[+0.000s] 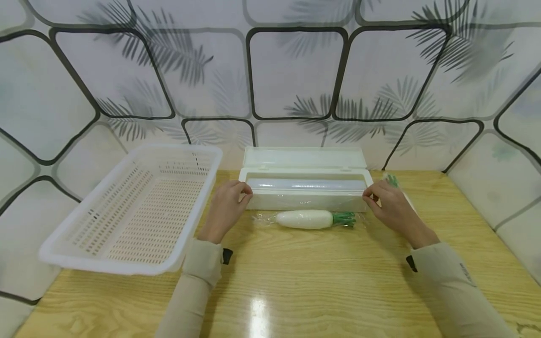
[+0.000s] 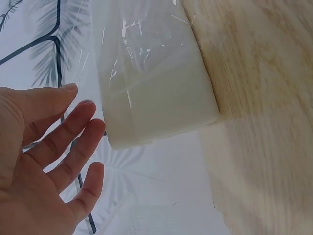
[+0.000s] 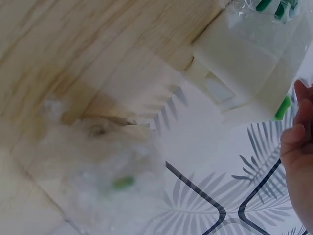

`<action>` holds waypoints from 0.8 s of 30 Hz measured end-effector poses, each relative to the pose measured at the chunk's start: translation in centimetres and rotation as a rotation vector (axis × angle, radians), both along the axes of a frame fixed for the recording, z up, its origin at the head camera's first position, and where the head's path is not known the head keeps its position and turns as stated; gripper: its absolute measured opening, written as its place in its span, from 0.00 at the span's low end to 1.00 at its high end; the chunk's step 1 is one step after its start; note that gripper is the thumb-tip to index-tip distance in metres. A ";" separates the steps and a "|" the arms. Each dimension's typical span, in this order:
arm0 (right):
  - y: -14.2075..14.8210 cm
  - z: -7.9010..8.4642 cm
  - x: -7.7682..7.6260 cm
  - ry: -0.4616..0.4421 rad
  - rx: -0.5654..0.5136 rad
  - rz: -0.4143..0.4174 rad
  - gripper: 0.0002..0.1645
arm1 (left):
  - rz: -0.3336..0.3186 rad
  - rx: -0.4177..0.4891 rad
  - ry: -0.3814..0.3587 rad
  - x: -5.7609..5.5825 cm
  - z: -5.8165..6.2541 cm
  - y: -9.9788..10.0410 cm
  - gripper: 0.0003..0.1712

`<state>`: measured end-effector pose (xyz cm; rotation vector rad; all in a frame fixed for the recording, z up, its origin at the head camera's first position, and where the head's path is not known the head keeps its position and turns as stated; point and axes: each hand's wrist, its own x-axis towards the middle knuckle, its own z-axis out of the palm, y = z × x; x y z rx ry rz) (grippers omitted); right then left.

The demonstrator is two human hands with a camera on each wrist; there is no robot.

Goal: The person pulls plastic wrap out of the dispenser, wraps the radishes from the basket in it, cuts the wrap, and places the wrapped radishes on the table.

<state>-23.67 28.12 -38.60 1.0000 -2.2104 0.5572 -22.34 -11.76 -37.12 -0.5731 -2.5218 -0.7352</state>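
A white cling film box (image 1: 264,203) stands with its lid (image 1: 304,158) raised and a film roll (image 1: 306,183) inside. Clear film (image 2: 142,44) hangs down the box front and reaches over a white radish (image 1: 304,219) with green stalks, lying just before the box. At the box's left front corner, my left hand (image 1: 226,206) pinches the film edge between thumb and fingertips. My right hand (image 1: 392,206) pinches the other edge at the right corner; only part of that hand (image 3: 301,156) shows in the right wrist view.
To the left is a large white perforated basket (image 1: 186,251). Behind my right hand, mostly hidden, lies a film-wrapped item with a green end (image 1: 391,180). A patterned backdrop (image 1: 296,70) rises behind the wooden table (image 1: 321,281).
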 end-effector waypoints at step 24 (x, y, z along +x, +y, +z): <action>0.1 0.3 0.8 -0.152 -0.073 -0.043 0.14 | 0.001 -0.004 -0.124 0.6 0.6 -0.1 0.03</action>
